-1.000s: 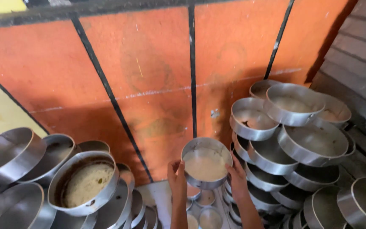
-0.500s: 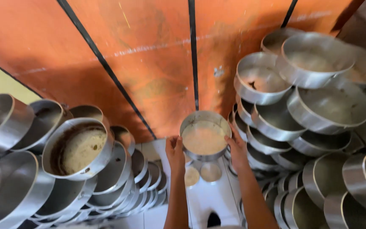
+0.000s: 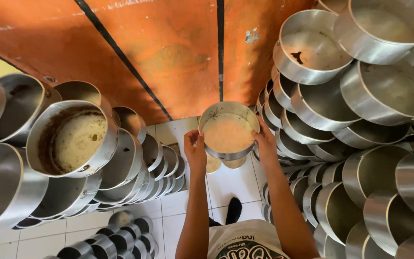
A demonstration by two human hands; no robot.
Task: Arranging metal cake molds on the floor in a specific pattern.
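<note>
You hold a round metal pan (image 3: 228, 130) out in front of you with both hands, above the white tiled floor (image 3: 231, 184) and close to an orange wall (image 3: 168, 52). Your left hand (image 3: 196, 152) curls around the pan's left rim, fingers partly closed against its side. Your right hand (image 3: 266, 142) grips the right rim the same way. The pan's inside is coated pale beige. Tilted stacks of similar pans stand at your left (image 3: 73, 139) and right (image 3: 350, 96).
</note>
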